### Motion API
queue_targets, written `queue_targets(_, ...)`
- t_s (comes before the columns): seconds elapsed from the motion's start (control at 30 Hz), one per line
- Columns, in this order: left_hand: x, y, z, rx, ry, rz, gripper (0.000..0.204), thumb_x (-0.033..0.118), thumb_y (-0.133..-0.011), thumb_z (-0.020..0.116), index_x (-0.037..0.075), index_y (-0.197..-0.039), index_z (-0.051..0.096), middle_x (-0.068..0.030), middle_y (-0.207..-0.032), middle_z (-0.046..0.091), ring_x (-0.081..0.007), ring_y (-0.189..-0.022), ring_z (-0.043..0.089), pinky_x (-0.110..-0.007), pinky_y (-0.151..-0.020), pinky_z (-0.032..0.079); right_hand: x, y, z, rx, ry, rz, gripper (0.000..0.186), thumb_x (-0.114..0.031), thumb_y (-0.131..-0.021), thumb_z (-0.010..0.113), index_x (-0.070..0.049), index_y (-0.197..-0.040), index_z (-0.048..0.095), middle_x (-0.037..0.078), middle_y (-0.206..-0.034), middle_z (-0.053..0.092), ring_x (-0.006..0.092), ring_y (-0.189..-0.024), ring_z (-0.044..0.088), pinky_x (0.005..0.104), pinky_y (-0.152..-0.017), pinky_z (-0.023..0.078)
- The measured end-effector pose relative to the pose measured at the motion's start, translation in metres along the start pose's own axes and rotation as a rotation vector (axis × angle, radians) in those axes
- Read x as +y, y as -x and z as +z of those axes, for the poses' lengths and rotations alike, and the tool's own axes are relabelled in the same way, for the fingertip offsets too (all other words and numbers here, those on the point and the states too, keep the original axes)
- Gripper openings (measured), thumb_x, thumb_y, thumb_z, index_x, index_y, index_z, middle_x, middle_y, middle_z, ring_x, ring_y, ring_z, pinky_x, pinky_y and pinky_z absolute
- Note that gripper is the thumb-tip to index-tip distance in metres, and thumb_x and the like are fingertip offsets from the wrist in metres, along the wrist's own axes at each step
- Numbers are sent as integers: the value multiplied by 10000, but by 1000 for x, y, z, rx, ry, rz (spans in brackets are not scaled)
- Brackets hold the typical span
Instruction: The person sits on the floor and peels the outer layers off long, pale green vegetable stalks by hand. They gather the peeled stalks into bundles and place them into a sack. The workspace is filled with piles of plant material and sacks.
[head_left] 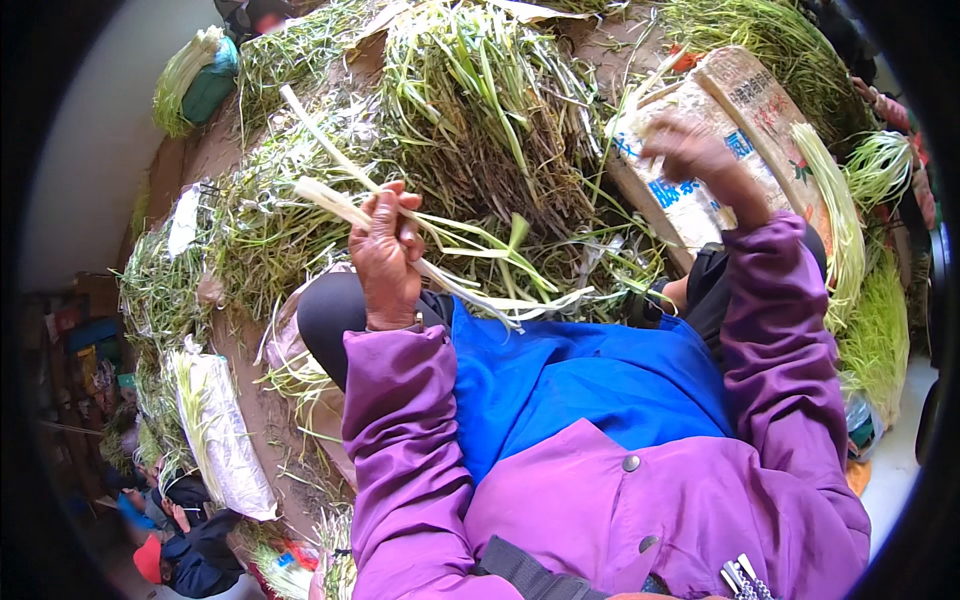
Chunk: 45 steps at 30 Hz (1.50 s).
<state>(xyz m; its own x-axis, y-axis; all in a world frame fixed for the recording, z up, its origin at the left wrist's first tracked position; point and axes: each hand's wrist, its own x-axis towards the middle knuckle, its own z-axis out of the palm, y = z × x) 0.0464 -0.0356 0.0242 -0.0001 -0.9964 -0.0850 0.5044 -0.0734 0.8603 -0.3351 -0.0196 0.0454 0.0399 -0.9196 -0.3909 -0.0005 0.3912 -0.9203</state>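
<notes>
My left hand (pixel 388 240) is closed round a few long, pale green-white leafy stalks (pixel 333 203). Their thick white ends point to the upper left, and their thin leafy ends trail right over my lap. My right hand (pixel 695 155) is raised above a printed sack-covered slab (pixel 675 215), its fingers smeared by motion. A row of cleaned pale stalks (pixel 835 220) lies along the right side of that slab. Directly ahead stands a big heap of uncleaned green stalks (pixel 490 120) with brownish roots.
Loose green trimmings (pixel 270 220) cover the ground at left. A white-wrapped bundle (pixel 235 440) lies lower left, near a person in a red cap (pixel 150 558). At far right, another person's pink sleeve (pixel 890 108) is beside pale bundles (pixel 880 165). A blue apron (pixel 590 390) covers my lap.
</notes>
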Motion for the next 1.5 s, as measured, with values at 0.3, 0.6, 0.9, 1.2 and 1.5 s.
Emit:
queue_targets(0.3,-7,1,1,-86,180,-62,210,199,-957,524,33,-1073,579,-53,-827,643,-45,-497,422,-181,-400,344,34,-20,99,-199,413,-394,335,-268,-862,639,-19,-1085,622,105,-911,674,163,-846,625,309,-776,493)
queue_targets(0.6,-25,12,17,-169,-143,-98,184,127,-929,569,25,-1081,587,-69,-826,663,-16,-469,412,-150,-386,306,31,-12,148,-450,347,-326,231,-186,-887,630,-7,-1032,619,-5,-837,628,53,-773,537,244,-720,465)
queue_targets(0.9,-40,11,24,-211,-324,-66,269,177,-958,524,38,-1189,537,-38,-790,642,-1,-465,400,-141,-404,301,36,-7,127,-695,-28,61,252,-228,-880,647,-23,-1026,641,-12,-769,606,63,-648,540,217,-611,459)
queue_targets(1.2,-38,24,31,-415,-50,-364,391,307,-957,523,28,-1230,539,7,-702,575,-12,-434,390,-161,-388,284,11,5,130,-456,-671,-80,205,-173,-917,585,-2,-1023,626,15,-785,607,72,-660,570,212,-581,499)
queue_targets(1.5,-33,29,27,-515,182,-478,370,250,-978,477,-41,-1202,513,21,-650,500,-31,-436,362,-181,-370,276,-16,-39,44,-20,-843,-376,168,-168,-932,548,-1,-941,566,21,-717,555,114,-581,554,279,-595,515)
